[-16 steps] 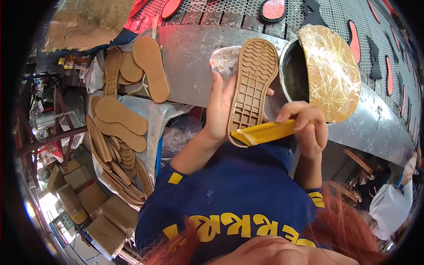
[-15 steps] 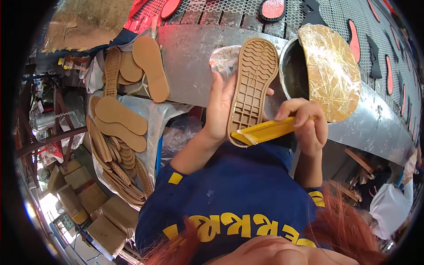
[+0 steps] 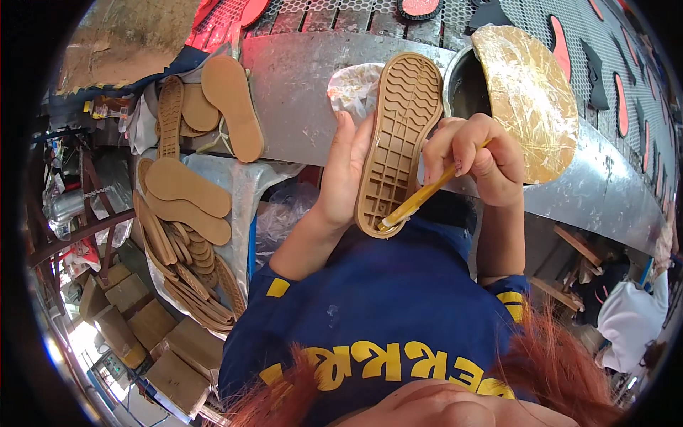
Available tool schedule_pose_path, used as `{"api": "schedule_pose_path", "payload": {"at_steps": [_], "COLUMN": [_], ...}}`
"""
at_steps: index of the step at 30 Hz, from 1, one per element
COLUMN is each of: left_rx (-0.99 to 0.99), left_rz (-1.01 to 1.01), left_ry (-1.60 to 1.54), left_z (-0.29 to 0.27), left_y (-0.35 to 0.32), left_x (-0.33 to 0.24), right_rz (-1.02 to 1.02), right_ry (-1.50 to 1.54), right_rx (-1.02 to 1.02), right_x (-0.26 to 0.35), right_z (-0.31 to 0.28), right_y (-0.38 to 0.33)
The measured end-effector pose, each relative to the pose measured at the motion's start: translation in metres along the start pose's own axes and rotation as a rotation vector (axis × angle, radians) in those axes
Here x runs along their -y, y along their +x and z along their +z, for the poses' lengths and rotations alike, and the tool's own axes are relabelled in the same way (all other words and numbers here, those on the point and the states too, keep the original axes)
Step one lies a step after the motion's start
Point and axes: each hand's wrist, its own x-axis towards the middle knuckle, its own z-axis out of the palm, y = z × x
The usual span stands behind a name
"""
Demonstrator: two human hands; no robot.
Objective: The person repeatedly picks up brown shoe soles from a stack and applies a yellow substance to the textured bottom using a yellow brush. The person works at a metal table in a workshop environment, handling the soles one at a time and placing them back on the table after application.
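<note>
My left hand [image 3: 343,174] grips a tan shoe sole [image 3: 407,96] from its left side, holding it tilted above my lap. Wavy ridges cover the sole's wide end, and a grid of square hollows fills the rest. Between the closed fingers of my right hand [image 3: 487,158] is a flat yellow brush [image 3: 428,192], seen nearly edge-on. Its whitish-smeared tip touches the heel end of the sole, near the rim. Whether the tip has bristles is hard to make out.
A metal pot [image 3: 466,85], half covered by a taped cardboard lid [image 3: 530,107], stands on the metal table [image 3: 288,78] ahead. Insoles [image 3: 233,107] and a bag of stacked soles [image 3: 196,196] lie to the left. Beyond, a mesh conveyor [image 3: 519,50] carries pink and black pieces. Cardboard boxes [image 3: 188,349] sit lower left.
The brush has turned from its broad face to nearly edge-on, its tip staying by the heel. My right hand has come closer to the sole and rolled. The view has shifted slightly.
</note>
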Motion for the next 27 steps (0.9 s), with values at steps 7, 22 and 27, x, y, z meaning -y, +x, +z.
{"api": "schedule_pose_path", "payload": {"at_steps": [7,22,27], "left_rx": [0.256,0.133,0.159], "left_rz": [-0.035,0.61,0.703], "left_ry": [0.123,0.325,0.485], "left_z": [-0.025,-0.041,-0.048], "left_y": [-0.002,0.012,0.01], "left_x": [-0.005,0.001,0.005], "right_rz": [-0.163,0.072,0.053], "right_ry": [0.035,-1.442,-1.175], "right_rx": [-0.315,-0.54,-0.67], "right_x": [0.005,0.012,0.02], "right_z": [-0.019,-0.007,0.001], "right_y": [-0.007,-0.042,-0.048]}}
